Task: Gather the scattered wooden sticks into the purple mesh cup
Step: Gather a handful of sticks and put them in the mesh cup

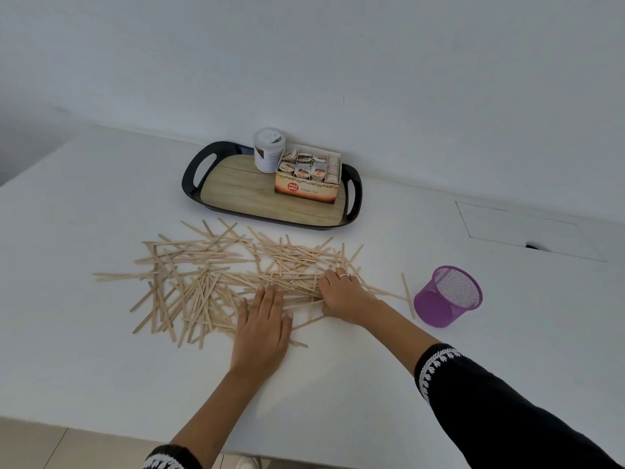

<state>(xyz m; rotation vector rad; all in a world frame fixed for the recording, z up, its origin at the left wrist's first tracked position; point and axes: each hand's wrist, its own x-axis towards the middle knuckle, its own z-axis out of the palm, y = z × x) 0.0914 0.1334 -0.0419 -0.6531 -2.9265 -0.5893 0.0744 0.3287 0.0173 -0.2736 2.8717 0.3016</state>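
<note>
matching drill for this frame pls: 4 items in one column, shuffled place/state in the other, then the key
Items:
1. purple mesh cup
2. tea bag box
3. left hand
4. right hand

Places/states:
A. flat on the wooden sticks, fingers straight
B. on the table right of the pile, no sticks visible inside
C. on the tray, beside the white canister
D. fingers curled into the sticks, ring visible

Pairs: 1-B, 2-C, 3-A, 4-D
</note>
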